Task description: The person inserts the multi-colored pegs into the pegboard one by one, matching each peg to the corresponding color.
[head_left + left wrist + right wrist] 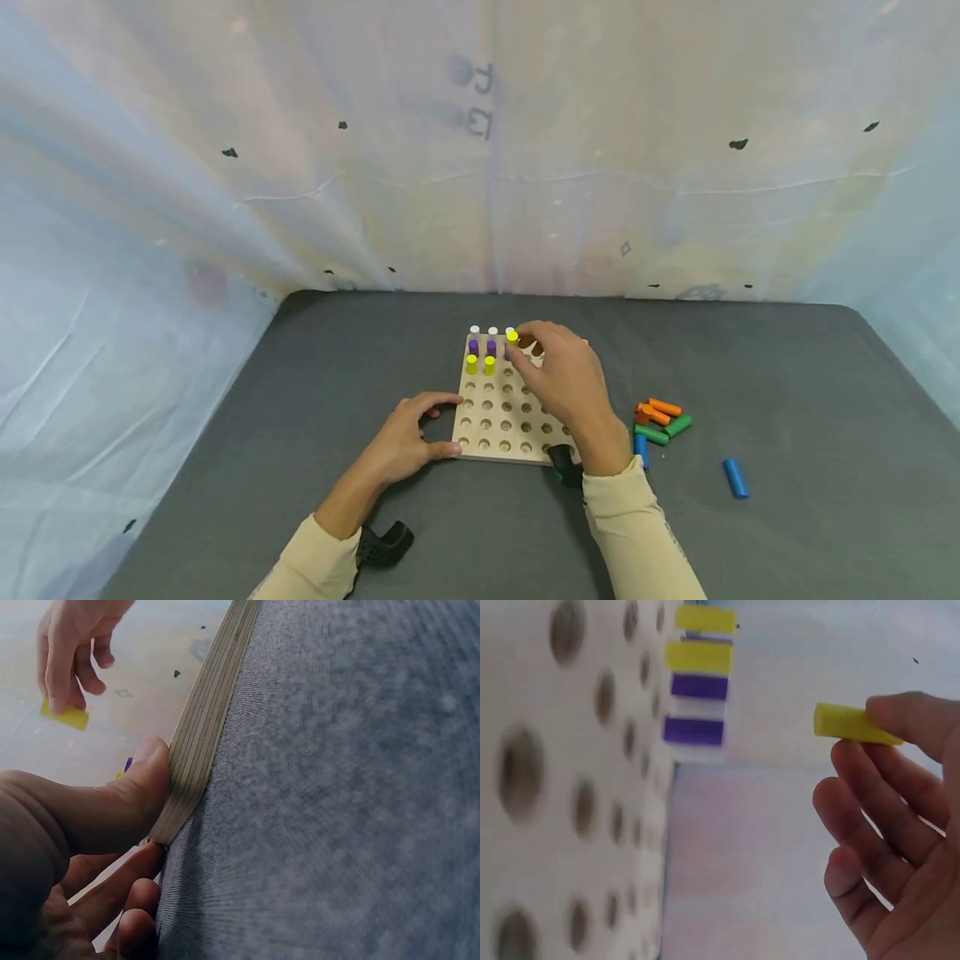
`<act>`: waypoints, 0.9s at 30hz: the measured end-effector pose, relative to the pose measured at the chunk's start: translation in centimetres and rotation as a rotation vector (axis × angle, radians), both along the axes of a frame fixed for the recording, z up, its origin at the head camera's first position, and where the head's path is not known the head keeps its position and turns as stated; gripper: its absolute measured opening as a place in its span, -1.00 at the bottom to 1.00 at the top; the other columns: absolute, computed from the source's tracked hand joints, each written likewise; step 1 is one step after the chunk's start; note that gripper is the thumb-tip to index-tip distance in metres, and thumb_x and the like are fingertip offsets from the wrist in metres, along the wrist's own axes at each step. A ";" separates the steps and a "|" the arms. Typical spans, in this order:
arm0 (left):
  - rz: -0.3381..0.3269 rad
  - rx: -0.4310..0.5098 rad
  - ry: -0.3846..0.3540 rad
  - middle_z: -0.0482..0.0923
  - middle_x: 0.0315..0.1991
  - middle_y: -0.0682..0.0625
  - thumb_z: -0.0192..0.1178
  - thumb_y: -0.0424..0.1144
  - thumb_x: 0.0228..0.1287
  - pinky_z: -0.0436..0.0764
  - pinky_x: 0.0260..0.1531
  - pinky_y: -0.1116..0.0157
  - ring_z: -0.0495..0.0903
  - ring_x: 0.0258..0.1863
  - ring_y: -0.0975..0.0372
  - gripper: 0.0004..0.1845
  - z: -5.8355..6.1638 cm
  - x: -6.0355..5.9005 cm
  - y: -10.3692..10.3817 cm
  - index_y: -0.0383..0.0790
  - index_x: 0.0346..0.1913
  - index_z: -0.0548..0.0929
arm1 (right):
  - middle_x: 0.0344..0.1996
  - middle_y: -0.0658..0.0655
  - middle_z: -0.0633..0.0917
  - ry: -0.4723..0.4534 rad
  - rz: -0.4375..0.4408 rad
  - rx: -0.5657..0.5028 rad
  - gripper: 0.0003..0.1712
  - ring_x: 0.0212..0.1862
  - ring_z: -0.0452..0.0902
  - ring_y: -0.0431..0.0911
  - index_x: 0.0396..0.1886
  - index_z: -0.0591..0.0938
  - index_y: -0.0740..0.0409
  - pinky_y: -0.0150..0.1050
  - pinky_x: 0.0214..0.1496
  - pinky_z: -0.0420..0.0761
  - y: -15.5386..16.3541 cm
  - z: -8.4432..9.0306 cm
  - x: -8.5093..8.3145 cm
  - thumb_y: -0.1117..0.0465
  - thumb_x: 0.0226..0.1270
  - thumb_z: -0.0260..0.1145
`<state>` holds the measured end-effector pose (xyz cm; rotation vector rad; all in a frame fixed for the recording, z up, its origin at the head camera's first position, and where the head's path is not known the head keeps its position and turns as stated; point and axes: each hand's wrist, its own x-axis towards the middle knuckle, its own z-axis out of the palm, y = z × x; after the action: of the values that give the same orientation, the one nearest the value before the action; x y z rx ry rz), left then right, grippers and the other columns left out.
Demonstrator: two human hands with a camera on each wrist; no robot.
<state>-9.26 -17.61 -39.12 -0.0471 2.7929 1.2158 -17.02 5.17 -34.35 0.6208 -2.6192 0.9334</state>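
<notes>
A light wooden pegboard (495, 417) with rows of round holes lies on the dark table. White pegs (475, 332), purple pegs (473, 347) and two yellow pegs (472, 364) stand upright in the far-left holes. Between thumb and fingertips, my right hand (566, 371) pinches another yellow peg (844, 724) above the board. In the right wrist view this peg is apart from the holes, with its other fingers loosely bent. My left hand (401, 442) touches the board's left edge, thumb (150, 761) close to the near corner and index finger farther along.
Right of the board lie loose orange pegs (664, 407), green pegs (678, 426) and a blue peg (641, 447), partly hidden by the right wrist. Another blue peg (736, 478) lies farther right. A pale, wrinkled sheet (555, 208) hangs behind the table (337, 358).
</notes>
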 end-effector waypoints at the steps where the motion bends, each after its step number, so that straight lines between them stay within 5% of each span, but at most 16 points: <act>1: 0.001 0.001 0.002 0.55 0.11 0.02 0.56 -0.21 -0.02 0.53 0.02 0.03 0.45 0.09 0.15 -0.35 -0.1 0.0 0.1 0.16 0.20 0.61 | -0.15 0.03 0.75 -0.022 -0.001 0.002 -0.67 -0.14 0.65 -0.02 0.04 0.69 0.04 -0.11 -0.16 0.62 -0.1 -0.1 -0.1 -0.01 0.40 0.32; 9: 0.003 0.018 -0.008 0.56 0.10 0.04 0.57 -0.20 -0.04 0.42 -0.13 0.22 0.44 0.04 0.19 -0.35 -0.6 0.2 0.5 0.21 0.18 0.62 | -0.17 -0.01 0.78 -0.141 -0.003 0.043 -0.69 -0.15 0.69 -0.08 0.04 0.71 -0.01 -0.13 -0.18 0.63 -0.2 -1.6 -0.7 0.01 0.38 0.35; 27: -0.007 -0.009 -0.004 0.55 0.10 0.00 0.56 -0.19 -0.02 0.38 -0.17 0.24 0.42 0.02 0.17 -0.34 -0.1 -0.1 -0.1 0.17 0.21 0.60 | -0.23 -0.05 0.80 -0.186 -0.001 0.105 -0.67 -0.30 0.66 -0.18 0.05 0.73 -0.04 -0.26 -0.34 0.57 -0.3 -2.1 -1.9 0.00 0.35 0.38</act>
<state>-9.35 -17.71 -39.17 -0.0396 2.7928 1.2007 -18.93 4.91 -36.48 0.5828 -2.8478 0.8976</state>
